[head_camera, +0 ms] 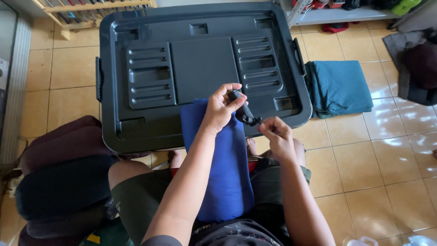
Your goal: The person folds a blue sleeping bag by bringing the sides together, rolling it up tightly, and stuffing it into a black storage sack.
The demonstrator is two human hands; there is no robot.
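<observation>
My left hand point(220, 108) grips a small black object point(242, 110) with a strap or clip end, held above a blue cloth point(225, 168). My right hand point(276, 136) pinches the lower end of that black object with thumb and fingertips. The blue cloth lies over my lap and runs up onto the near edge of a large dark grey plastic bin lid point(200, 68). What exactly the black object is cannot be told.
A folded teal cloth point(339, 86) lies on the tiled floor to the right of the lid. Dark cushions or bags point(63, 177) sit at my left. A wooden rack point(91, 11) and a white shelf point(337, 13) stand at the back.
</observation>
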